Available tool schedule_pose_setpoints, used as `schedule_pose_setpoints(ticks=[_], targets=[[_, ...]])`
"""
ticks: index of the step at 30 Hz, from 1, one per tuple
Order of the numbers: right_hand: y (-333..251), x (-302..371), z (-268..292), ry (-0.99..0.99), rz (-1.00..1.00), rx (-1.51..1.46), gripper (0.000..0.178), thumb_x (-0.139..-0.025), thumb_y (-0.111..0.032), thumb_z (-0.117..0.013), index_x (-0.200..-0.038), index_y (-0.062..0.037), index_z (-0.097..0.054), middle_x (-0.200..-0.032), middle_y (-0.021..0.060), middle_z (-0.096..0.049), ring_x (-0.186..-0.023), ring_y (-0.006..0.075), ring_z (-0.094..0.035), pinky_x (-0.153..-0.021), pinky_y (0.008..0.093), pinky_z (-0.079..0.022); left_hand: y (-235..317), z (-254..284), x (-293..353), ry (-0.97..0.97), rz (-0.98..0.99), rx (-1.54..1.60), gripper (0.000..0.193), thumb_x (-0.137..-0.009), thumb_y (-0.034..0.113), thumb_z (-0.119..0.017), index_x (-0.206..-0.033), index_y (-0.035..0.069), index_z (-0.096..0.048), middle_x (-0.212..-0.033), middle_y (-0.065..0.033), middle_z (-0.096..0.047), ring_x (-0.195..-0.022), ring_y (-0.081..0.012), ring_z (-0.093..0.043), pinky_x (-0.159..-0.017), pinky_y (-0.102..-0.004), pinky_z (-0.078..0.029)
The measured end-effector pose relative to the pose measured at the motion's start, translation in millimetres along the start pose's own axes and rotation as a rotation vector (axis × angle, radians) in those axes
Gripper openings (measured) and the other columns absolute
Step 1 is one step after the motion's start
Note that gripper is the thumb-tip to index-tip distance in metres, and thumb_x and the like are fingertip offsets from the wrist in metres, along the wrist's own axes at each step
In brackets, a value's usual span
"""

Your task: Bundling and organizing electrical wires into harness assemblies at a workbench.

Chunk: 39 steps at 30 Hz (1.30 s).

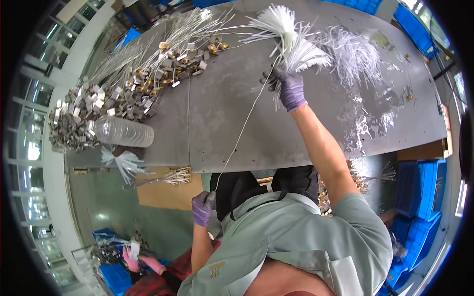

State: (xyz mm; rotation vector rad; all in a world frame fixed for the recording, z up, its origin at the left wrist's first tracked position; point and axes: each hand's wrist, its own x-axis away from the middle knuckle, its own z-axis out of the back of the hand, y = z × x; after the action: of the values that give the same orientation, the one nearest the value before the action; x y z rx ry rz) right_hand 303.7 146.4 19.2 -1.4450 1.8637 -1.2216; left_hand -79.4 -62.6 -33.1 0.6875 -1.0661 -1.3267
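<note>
In a purple glove, my left hand point(203, 207) is closed on the lower end of a thin white wire point(243, 134), close to my lap. The wire runs up and to the right across the table edge to my right hand point(288, 88), also purple-gloved. There the fingers are bent around the wire, with some dark fingertips apart. Just beyond that hand lies a fanned bundle of white strands point(310, 55), and another white bundle point(279, 22) lies farther back. A few strand ends show below the right fingers. Whether that hand also grips the bundle is hidden.
A grey table point(222, 106) carries a heap of small metal-cased parts point(106, 101) with wires and a clear plastic bottle point(123, 131) at left. Loose white strands point(349, 54) lie right. Blue crates point(417, 192) stand lower right. A pink-gloved co-worker's hand point(131, 259) shows lower left.
</note>
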Motion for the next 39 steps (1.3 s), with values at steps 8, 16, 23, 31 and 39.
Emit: schedule_pose_setpoints(ticks=[8,16,23,31,39], targets=[[-27.3,-15.3,12.1,0.038,0.249,0.016,0.032,-0.089,-0.018,-0.060,-0.112,0.0028,-0.051,-0.085,0.0166,-0.066,-0.070,0.0294,-0.068,-0.051,0.0306,-0.052,-21.9,15.3,-19.0,0.043,0.034,0.058,0.048,-0.089,0.037,-0.062,-0.056,0.006,-0.045,-0.046,-0.0010,-0.045,-0.043,-0.0095,-0.042,-0.044,-0.0272,-0.034],[-26.3,-12.1,6.2,0.059,0.228,0.024,0.028,-0.090,-0.017,-0.057,-0.109,0.0026,-0.052,-0.083,0.0157,-0.066,-0.069,0.0285,-0.068,-0.050,0.0304,-0.052,-31.9,23.4,-24.1,0.035,0.026,0.120,0.048,-0.089,0.039,-0.061,-0.058,0.005,-0.045,-0.047,-0.0015,-0.045,-0.043,-0.0101,-0.043,-0.044,-0.0271,-0.034],[-1.4,23.1,-10.4,-0.166,-0.010,-0.077,0.026,-0.088,-0.017,-0.061,-0.106,0.0004,-0.053,-0.083,0.0143,-0.066,-0.072,0.0282,-0.068,-0.053,0.0290,-0.052,-1.4,-0.4,-32.0,-0.157,-0.062,0.408,0.049,-0.089,0.041,-0.058,-0.061,0.003,-0.047,-0.048,-0.0046,-0.047,-0.043,-0.0137,-0.047,-0.043,-0.0283,-0.037],[-28.3,16.9,-1.7,-0.172,0.065,0.118,0.023,-0.090,-0.019,-0.058,-0.104,-0.0017,-0.058,-0.088,0.0132,-0.066,-0.076,0.0229,-0.067,-0.062,0.0286,-0.050,25.7,-32.6,-55.8,-0.197,0.037,0.502,0.045,-0.091,0.039,-0.056,-0.064,0.005,-0.042,-0.047,-0.0039,-0.039,-0.038,-0.0141,-0.042,-0.037,-0.0278,-0.033],[30.2,76.1,-24.3,-0.518,-0.193,0.058,0.027,-0.090,-0.025,-0.061,-0.099,0.0004,-0.064,-0.072,0.0071,-0.064,-0.060,0.0112,-0.062,-0.052,0.0211,-0.046,67.5,-54.2,-92.0,-0.216,0.114,0.504,0.044,-0.091,0.043,-0.054,-0.070,0.004,-0.050,-0.048,-0.0039,-0.045,-0.041,-0.0144,-0.046,-0.040,-0.0273,-0.037]])
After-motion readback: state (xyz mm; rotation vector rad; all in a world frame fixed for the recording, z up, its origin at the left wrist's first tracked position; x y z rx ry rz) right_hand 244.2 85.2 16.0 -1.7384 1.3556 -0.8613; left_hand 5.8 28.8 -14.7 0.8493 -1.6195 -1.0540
